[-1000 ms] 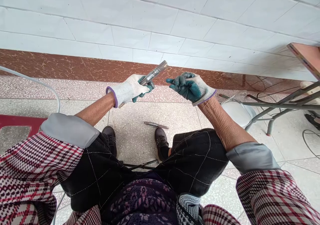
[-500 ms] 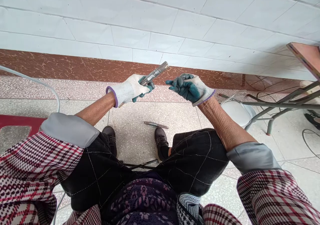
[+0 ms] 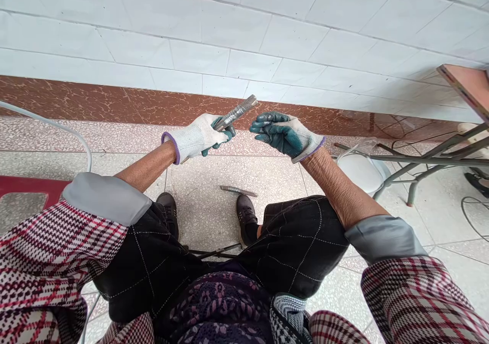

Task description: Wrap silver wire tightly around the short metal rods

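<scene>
My left hand (image 3: 214, 134), in a white knit glove with a dark green coated palm, is closed round a grey metal rod (image 3: 237, 113). The rod tilts up to the right, its middle covered in shiny, ridged silver wrapping or texture. Its lower end is hidden in the hand. My right hand (image 3: 280, 134), gloved the same way, is open and empty, its fingers stretched leftward just short of the rod's upper end. Another slim, dark metal rod (image 3: 239, 191) lies on the floor by the toe of my right shoe (image 3: 246, 211).
Ahead stands a white-tiled wall (image 3: 252, 66) with a brown marbled base strip (image 3: 114, 99). A red stool (image 3: 23, 185) and a pale hose (image 3: 57, 117) are at left. Folding metal legs (image 3: 416, 173), a whitish plastic container (image 3: 362, 171) and dark cables (image 3: 468, 206) are at right.
My right hand's fingers have straightened from a loose curl, and the hand has shifted slightly left. The left hand and its rod have stayed almost still.
</scene>
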Motion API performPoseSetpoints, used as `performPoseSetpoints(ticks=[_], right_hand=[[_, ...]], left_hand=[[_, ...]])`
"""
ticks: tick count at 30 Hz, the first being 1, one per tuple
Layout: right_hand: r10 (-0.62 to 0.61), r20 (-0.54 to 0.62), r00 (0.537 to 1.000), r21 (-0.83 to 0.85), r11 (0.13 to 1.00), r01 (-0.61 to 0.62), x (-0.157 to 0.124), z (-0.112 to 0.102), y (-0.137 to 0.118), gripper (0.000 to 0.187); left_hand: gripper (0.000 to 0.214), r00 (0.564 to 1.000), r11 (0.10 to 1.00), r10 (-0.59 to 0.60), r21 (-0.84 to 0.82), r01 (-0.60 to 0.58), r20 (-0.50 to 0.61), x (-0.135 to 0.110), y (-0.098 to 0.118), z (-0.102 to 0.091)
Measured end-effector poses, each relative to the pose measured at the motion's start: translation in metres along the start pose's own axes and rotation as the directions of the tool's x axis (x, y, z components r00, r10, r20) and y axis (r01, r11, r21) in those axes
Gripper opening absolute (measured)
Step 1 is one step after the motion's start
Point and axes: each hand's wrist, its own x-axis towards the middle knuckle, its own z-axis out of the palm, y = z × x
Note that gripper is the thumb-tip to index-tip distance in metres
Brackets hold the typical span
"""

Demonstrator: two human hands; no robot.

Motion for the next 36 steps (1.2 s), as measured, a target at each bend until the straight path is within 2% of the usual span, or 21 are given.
performPoseSetpoints(ticks=[8, 15, 19, 25, 31, 36], right_hand=[[0.029, 0.061, 0.998, 0.02, 0.999, -0.03, 0.002, -0.004, 0.003, 0.031], [0.024, 0.051, 0.998, 0.005, 1.0, -0.024, 0.005, -0.004, 0.004, 0.026], [0.034, 0.06, 0.998, -0.012, 0.999, -0.034, 0.003, 0.007, 0.002, 0.024], [0.05, 0.162, 0.986, -0.008, 0.999, -0.049, 0.001, 0.028, 0.0, 0.02], [0.06, 0.159, 0.985, -0.125, 0.991, -0.04, 0.008, 0.031, 0.005, 0.028], [0.155, 0.278, 0.948, -0.165, 0.98, -0.112, 0.006, 0.055, 0.015, 0.035]], left_hand=[[0.028, 1.0, 1.0, 0.021, 0.018, -0.021, 0.013, 0.0, -0.002, 0.0], [0.038, 1.0, 0.99, 0.02, 0.137, -0.023, 0.021, 0.002, -0.002, -0.001], [0.038, 1.0, 0.981, 0.015, 0.192, -0.019, 0.022, 0.004, -0.001, -0.001], [0.035, 0.999, 0.966, 0.016, 0.256, -0.026, 0.043, 0.003, 0.004, 0.002], [0.036, 1.0, 0.978, -0.012, 0.206, 0.011, 0.002, 0.004, 0.004, 0.003], [0.029, 1.0, 0.992, 0.015, 0.126, -0.015, 0.003, 0.002, 0.008, 0.001]])
